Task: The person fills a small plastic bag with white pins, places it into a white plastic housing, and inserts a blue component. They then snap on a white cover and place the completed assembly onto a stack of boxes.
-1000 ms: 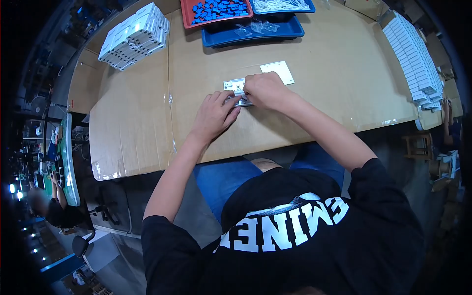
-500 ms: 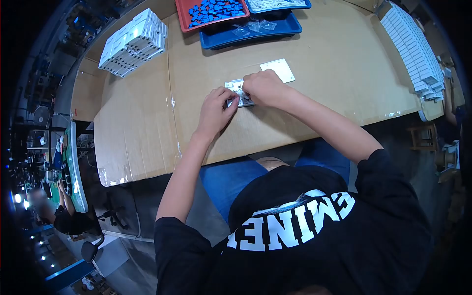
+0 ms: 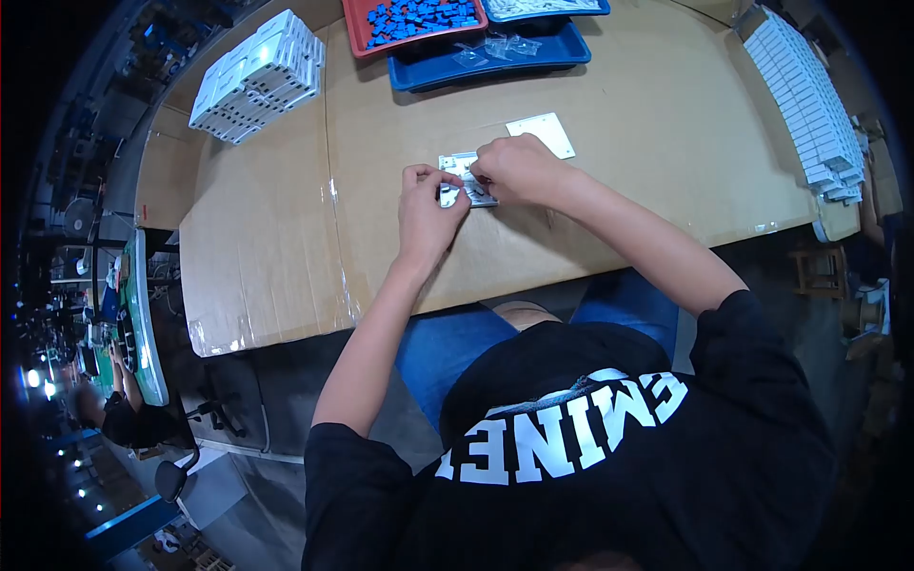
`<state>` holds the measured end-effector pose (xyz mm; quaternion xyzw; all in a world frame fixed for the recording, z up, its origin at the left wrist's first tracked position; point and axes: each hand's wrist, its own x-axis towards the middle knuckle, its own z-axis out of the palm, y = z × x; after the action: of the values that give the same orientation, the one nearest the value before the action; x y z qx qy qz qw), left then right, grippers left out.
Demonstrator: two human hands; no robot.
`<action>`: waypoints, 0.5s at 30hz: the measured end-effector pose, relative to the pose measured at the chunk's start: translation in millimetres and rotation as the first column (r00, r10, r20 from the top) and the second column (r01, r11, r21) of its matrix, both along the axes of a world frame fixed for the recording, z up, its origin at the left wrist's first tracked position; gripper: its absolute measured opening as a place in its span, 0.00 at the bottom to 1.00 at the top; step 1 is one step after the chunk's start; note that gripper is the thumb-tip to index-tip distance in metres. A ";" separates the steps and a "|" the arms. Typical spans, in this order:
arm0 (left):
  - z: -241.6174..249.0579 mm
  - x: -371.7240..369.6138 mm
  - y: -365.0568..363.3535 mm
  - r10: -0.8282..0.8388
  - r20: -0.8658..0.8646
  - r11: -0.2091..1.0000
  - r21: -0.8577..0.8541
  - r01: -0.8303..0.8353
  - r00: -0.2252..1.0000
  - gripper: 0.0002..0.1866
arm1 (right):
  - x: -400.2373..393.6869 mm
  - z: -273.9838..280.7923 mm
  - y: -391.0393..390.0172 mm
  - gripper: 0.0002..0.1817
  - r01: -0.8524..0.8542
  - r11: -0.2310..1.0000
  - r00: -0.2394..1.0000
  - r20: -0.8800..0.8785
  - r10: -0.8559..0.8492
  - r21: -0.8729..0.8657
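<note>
A small white plastic housing (image 3: 457, 162) with fittings inside lies on the cardboard-covered table, partly hidden by both hands. At its left side is my left hand (image 3: 430, 211), thumb and forefinger brought together over the housing; whatever sits between their tips is too small to make out. My right hand (image 3: 524, 169) is closed over the housing's right part, its fingers bent down and their tips hidden. Just behind the right hand lies a flat white plate (image 3: 554, 133) with small holes near its corners.
At the back are a red tray (image 3: 358, 34) of blue pieces, a blue tray (image 3: 419, 80) with clear bits, and another blue tray of white pieces. Stacked white housings (image 3: 257, 81) stand back left. White parts (image 3: 800, 100) are stacked along the right edge. Another person (image 3: 133, 419) sits far left.
My left hand has shifted slightly right and its fingers have curled more over the housing. My right hand stays at nearly the same spot on the housing.
</note>
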<state>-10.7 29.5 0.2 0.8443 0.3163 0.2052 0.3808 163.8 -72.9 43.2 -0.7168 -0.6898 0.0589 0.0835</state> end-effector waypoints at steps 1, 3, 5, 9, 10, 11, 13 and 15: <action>-4.7 -1.6 -0.1 -0.014 0.010 0.998 0.060 0.014 1.000 0.11 | 1.9 -1.9 -1.3 0.05 -0.019 0.999 1.000 -0.014 0.020 0.032; -8.4 -5.2 0.0 -0.055 0.002 0.983 0.173 0.054 0.998 0.14 | 6.2 1.4 -3.9 0.06 -0.037 0.997 0.999 -0.025 0.038 0.062; -8.5 -8.6 1.5 -0.079 0.048 0.991 0.111 0.073 0.996 0.19 | 13.0 11.0 -8.3 0.08 -0.015 0.999 0.984 -0.179 0.021 0.038; 17.7 -20.0 7.6 -0.147 -0.073 0.890 0.425 0.164 0.986 0.37 | 55.0 17.0 -5.4 0.11 0.070 0.981 0.970 -0.242 -0.025 0.180; 17.0 -23.7 11.2 -0.141 -0.072 0.892 0.424 0.158 0.987 0.37 | 65.0 16.6 -0.4 0.11 0.065 0.982 0.970 -0.241 -0.020 0.179; 16.3 -25.9 16.1 -0.206 -0.053 0.867 0.453 0.208 0.977 0.41 | 74.7 17.2 5.5 0.12 0.139 0.976 0.911 -0.408 -0.058 0.170; 15.3 -22.8 25.8 -0.266 -0.014 0.828 0.508 0.236 0.964 0.44 | 85.4 30.3 19.2 0.18 0.257 0.960 0.723 -0.681 -0.114 0.112; 7.7 -23.2 31.8 -0.297 -0.052 0.840 0.461 0.287 0.953 0.47 | 106.8 26.7 46.0 0.19 0.300 0.948 0.594 -0.798 -0.103 0.101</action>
<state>-33.8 61.3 7.9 0.9466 0.1216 0.2233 0.1984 270.6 -27.0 69.9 -0.6783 -0.4994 0.2771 0.4624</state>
